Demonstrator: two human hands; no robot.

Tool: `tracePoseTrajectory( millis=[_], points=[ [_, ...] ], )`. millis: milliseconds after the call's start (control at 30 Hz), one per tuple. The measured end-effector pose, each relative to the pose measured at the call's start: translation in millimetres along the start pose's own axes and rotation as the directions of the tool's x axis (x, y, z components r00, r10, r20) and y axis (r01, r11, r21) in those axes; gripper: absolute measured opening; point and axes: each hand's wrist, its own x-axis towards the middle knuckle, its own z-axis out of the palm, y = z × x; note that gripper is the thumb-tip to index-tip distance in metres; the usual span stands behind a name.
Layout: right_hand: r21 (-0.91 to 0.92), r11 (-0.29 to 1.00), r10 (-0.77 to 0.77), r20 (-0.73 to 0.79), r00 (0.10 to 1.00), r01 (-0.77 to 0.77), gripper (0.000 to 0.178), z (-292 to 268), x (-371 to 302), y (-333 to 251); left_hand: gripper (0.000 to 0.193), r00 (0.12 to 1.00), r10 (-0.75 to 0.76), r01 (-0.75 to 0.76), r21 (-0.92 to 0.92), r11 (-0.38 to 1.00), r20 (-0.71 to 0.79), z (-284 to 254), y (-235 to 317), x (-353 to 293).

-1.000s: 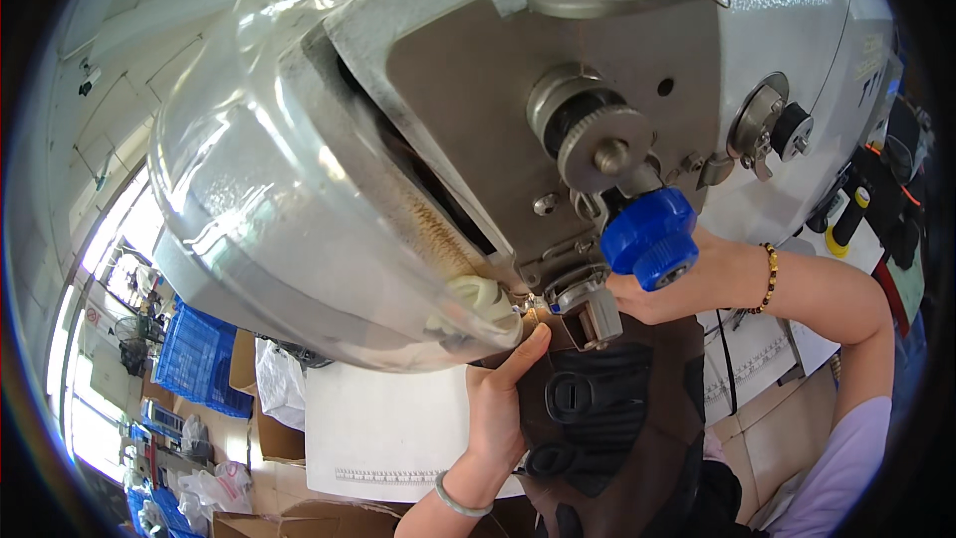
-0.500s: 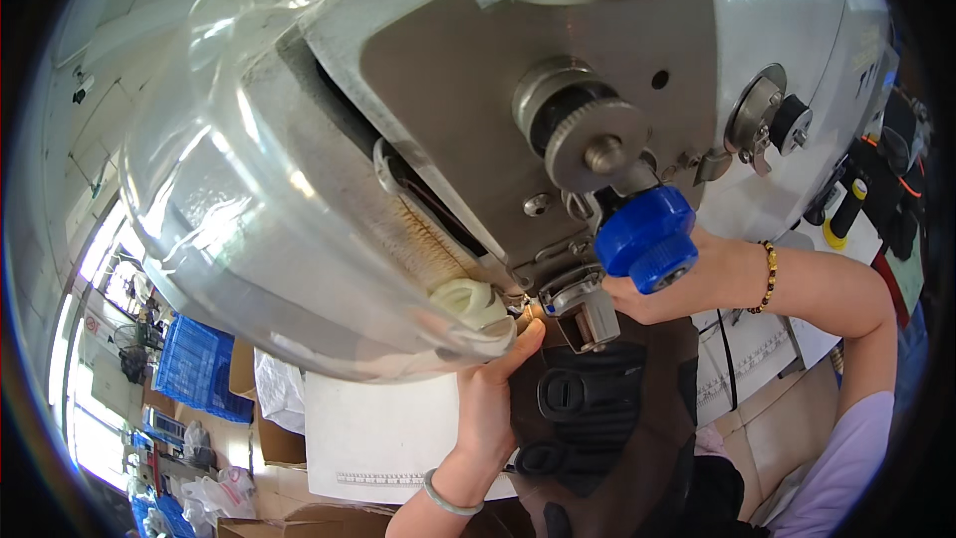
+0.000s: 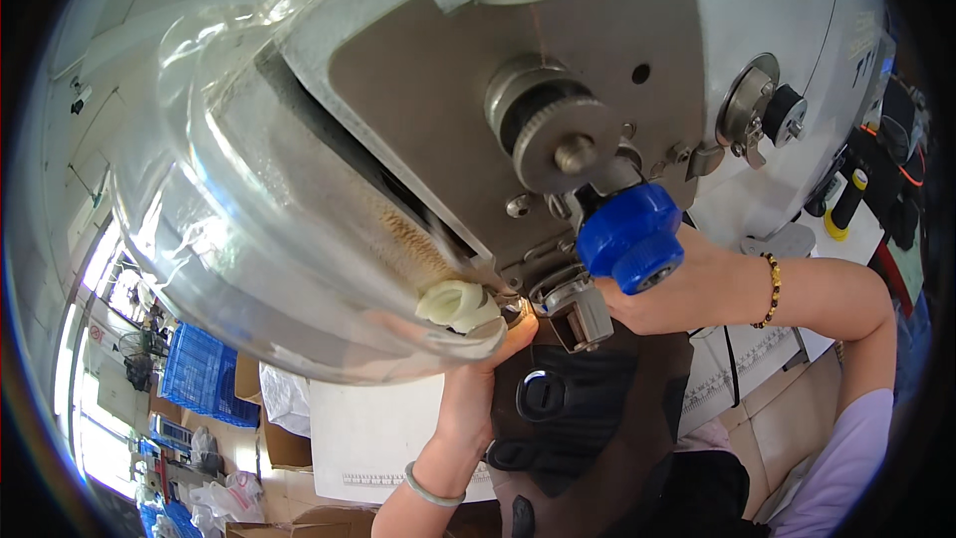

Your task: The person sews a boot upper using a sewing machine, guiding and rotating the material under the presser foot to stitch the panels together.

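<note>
A sewing machine head point(image 3: 418, 90) fills the upper middle, with a blue knob point(image 3: 632, 239) on its front. Under its presser area lies a dark brown and black panel point(image 3: 597, 418) with raised oval, slotted fittings, hanging toward me. My left hand point(image 3: 463, 403), wearing a pale bangle, grips the panel's left edge. Its thumb points up beside the needle area, while the other fingers are mostly hidden. My right hand point(image 3: 677, 294), with a beaded bracelet, is closed at the panel's upper right. Part of that hand is behind the blue knob.
A clear plastic guard point(image 3: 249, 239) bulges at the left of the machine. Rulers point(image 3: 717, 389) mark the white table, right and left. On the right stands a black and yellow spool point(image 3: 846, 204). Blue crates point(image 3: 204, 374) and cardboard boxes point(image 3: 284, 443) stand on the floor at left.
The machine sits slightly farther left in view. The panel and my left hand have shifted a little left too. The metal lever in the machine's slot no longer shows. Both hands keep their hold.
</note>
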Motion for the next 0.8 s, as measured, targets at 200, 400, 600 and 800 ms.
tracePoseTrajectory(
  millis=[200, 400, 600, 800],
  points=[
    [-0.037, 0.998, 0.044, 0.013, 0.999, -0.044, 0.02, -0.4, -4.9, -6.8, 0.019, 0.998, -0.017, 0.013, 0.056, 0.998, 0.059, -9.8, 4.0, 11.7],
    [-0.054, 0.886, 0.462, 0.183, 0.868, -0.461, 0.031, -55.4, -9.8, -41.5, 0.02, 0.991, 0.037, -0.059, 0.179, 0.982, 0.127, -25.0, -1.2, 19.4],
    [0.72, 0.467, 0.612, 0.155, 0.775, -0.513, 0.042, 15.0, -34.6, -11.5, 0.022, 0.989, 0.03, -0.065, 0.242, 0.968, 0.147, -23.6, 7.7, 19.0],
    [0.824, -0.41, 0.546, 0.565, 0.618, -0.391, 0.029, 38.7, -23.7, -46.6, 0.036, 0.98, -0.105, 0.044, 0.33, 0.943, 0.17, -28.3, 21.2, 27.2]
  ],
)
